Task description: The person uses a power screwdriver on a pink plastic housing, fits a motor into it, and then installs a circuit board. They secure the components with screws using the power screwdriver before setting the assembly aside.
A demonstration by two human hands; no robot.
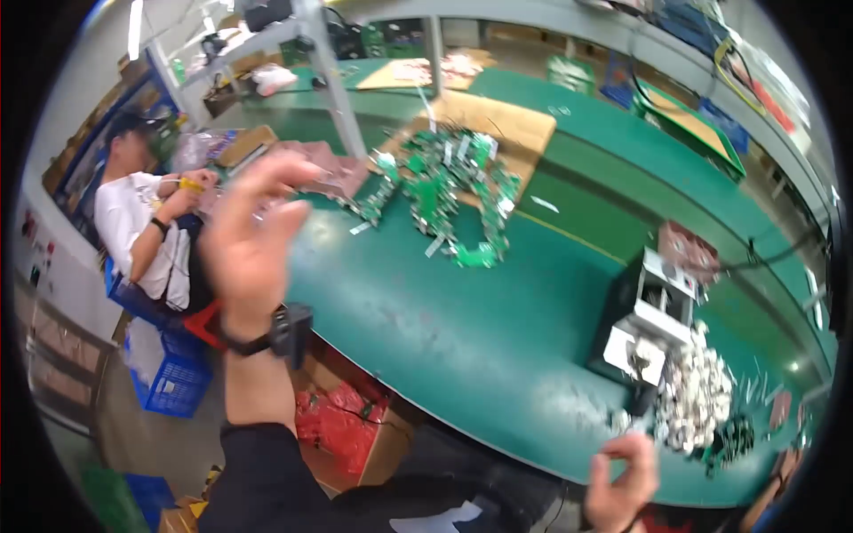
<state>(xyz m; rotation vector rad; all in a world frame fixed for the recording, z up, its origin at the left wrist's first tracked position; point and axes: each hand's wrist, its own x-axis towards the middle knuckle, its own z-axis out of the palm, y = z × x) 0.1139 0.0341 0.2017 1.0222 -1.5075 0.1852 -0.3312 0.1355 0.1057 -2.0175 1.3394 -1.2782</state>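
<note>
My left hand [253, 240] is raised above the left edge of the table, blurred, its thumb and fingers bent but apart with nothing seen between them. A dark watch is on that wrist. Beyond it lies a tangled heap of green circuit boards [431, 195], partly on a tan board [520, 124]. At the near right edge, my right hand [626, 484] has curled fingers, the index tip close to the thumb; blur hides whether anything small is between them. Just beyond it are a pile of small silvery-white parts [697, 395] and a black and silver bench machine [649, 320].
Pink trays [333, 169] and a seated person [147, 213] are at the left. Under the green table [426, 311] stands a carton of red bags [342, 431]; a blue basket [173, 377] is on the floor. Dark green pieces [733, 440] and another person's arm [777, 484] are at the far right.
</note>
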